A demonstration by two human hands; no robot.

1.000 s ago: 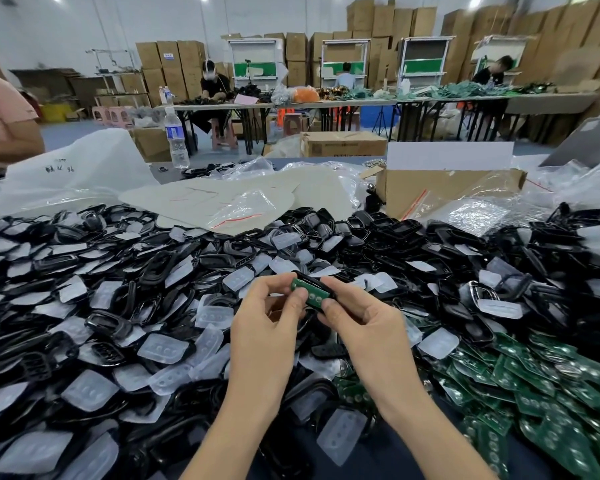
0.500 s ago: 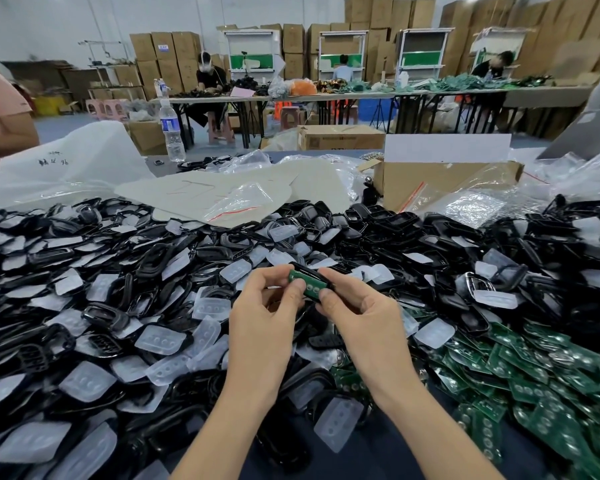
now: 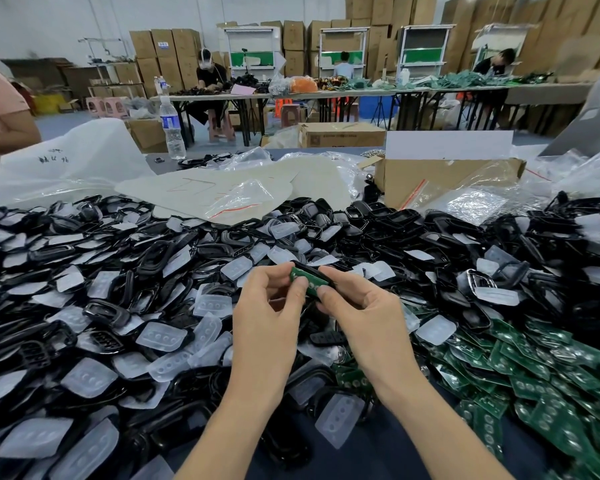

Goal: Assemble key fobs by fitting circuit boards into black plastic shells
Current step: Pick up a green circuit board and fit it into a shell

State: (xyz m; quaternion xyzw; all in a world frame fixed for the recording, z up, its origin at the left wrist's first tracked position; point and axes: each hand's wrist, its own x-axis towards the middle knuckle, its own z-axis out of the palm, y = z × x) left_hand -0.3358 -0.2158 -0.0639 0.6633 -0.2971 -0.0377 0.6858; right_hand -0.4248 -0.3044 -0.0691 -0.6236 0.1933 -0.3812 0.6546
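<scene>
Green rectangular circuit board (image 3: 309, 285) lay in a black plastic shell (image 3: 314, 270), raised above the heap of black shells (image 3: 118, 271); left hand (image 3: 267, 317) and right hand (image 3: 364, 318) fingers pinched its ends, probably to seat it.

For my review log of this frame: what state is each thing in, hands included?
left hand: pinches the circuit board's left end.
right hand: pinches the black shell's right end.
circuit board: held between both hands, lying against the black shell; whether it is seated cannot be told.
black shell: held up above the pile, behind the circuit board.
water bottle: upright.
cardboard box: open, flap raised.
</scene>
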